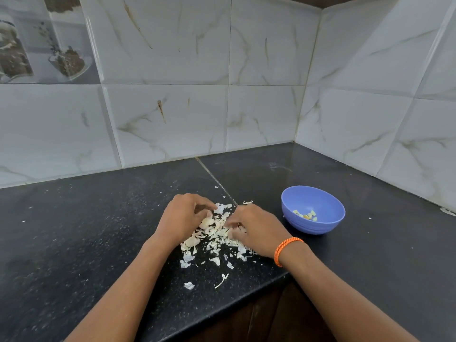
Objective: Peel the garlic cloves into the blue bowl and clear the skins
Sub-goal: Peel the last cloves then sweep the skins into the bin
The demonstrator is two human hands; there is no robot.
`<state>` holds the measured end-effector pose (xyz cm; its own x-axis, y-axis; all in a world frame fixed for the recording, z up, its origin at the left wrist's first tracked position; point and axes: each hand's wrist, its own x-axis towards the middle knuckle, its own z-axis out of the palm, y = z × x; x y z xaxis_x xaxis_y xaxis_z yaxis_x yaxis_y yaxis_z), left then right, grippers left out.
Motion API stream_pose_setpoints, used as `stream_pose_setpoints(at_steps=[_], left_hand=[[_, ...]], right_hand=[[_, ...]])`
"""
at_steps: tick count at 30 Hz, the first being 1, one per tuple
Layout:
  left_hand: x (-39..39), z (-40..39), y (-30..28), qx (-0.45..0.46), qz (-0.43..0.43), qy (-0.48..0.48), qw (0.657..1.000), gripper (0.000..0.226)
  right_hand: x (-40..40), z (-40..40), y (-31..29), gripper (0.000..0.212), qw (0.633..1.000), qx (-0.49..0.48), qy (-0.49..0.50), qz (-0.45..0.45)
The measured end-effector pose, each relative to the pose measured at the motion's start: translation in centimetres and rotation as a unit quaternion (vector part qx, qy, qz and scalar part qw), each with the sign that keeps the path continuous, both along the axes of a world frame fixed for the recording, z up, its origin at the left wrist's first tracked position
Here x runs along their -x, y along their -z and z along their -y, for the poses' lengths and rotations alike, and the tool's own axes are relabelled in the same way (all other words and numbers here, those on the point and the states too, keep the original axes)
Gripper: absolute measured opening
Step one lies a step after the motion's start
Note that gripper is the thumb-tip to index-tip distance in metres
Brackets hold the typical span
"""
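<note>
Both of our hands are down in the heap of garlic skins (217, 233) on the dark counter (86, 230). Our left hand (183, 217) has its fingers curled inward at the far-left edge of the heap; our right hand (254, 230), with an orange band (286, 250) at the wrist, rests curled over the right side. Whether either pinches a clove or only skins, we cannot tell. Right of the heap, apart from it, stands the blue bowl (330, 218), with a few peeled cloves (307, 215) lying in its bottom. We judge peeling is near its end and gathering has begun, or we are searching the heap for a last clove. Next we should sweep the loose flakes, including strays near the counter's edge (189, 285), into one pile without pushing any off.
</note>
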<state>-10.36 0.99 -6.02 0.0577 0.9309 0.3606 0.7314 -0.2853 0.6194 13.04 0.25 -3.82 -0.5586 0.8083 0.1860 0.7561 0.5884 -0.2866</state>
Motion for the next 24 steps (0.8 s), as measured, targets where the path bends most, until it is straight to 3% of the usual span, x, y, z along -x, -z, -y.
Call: stream_pose_setpoints(at_steps=[2,7,12,16,24], left_hand=[[0.0,0.1,-0.3,-0.009,0.016,0.015,1.0,0.021],[1.6,0.7,-3.1,-0.032,0.054,0.001,0.998,0.009],[3.4,1.7,-4.6,0.153,-0.089,0.055,0.983,0.01],[2.7,3.0,-3.7,0.204,-0.13,0.089,0.966,0.026],[2.2,3.1,-1.1,0.088,-0.128,0.003,0.988,0.015]], right_hand=[[0.5,0.1,0.5,0.013,0.999,-0.005,0.007,0.032],[0.6,-0.4,-0.2,0.016,0.999,-0.011,0.038,-0.003],[0.3,-0.6,-0.2,0.016,1.0,0.015,0.01,0.001],[1.2,-0.5,0.9,0.013,1.0,0.004,0.012,0.008],[1.5,-1.3,-0.1,0.023,0.995,-0.016,0.052,-0.08]])
